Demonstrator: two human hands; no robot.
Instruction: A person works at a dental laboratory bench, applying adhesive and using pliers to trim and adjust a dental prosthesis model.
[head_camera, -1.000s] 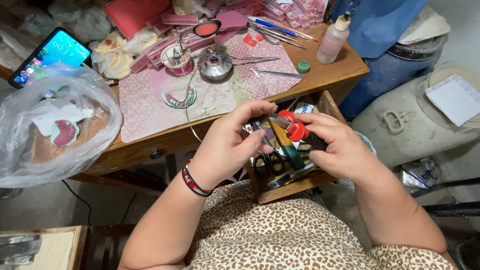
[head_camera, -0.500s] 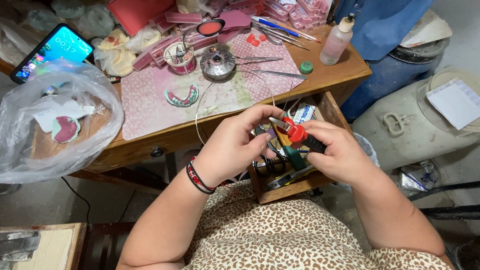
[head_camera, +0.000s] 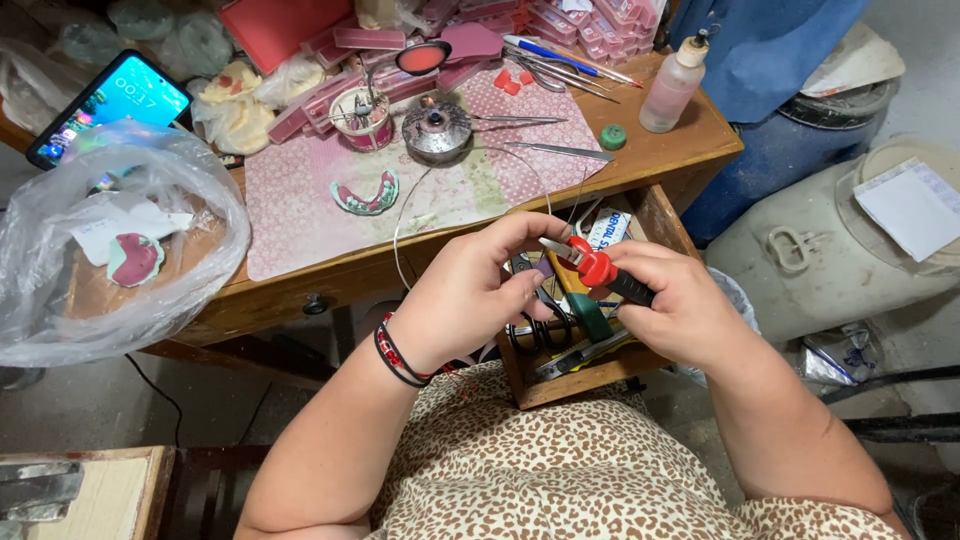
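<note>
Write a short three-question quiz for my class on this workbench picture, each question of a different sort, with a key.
1. True or false: the right hand holds red-handled pliers.
2. Multiple choice: the wire loop held by the left hand arcs up over which thing? A) the patterned pink mat B) the phone C) the clear plastic bag
3. Fill in: the dental model on the mat has pink gums and a pale ____ base.

Key: 1 true; 2 A; 3 green. The pliers' jaws meet the wire at the left fingertips, above an open wooden drawer of tools.
</note>
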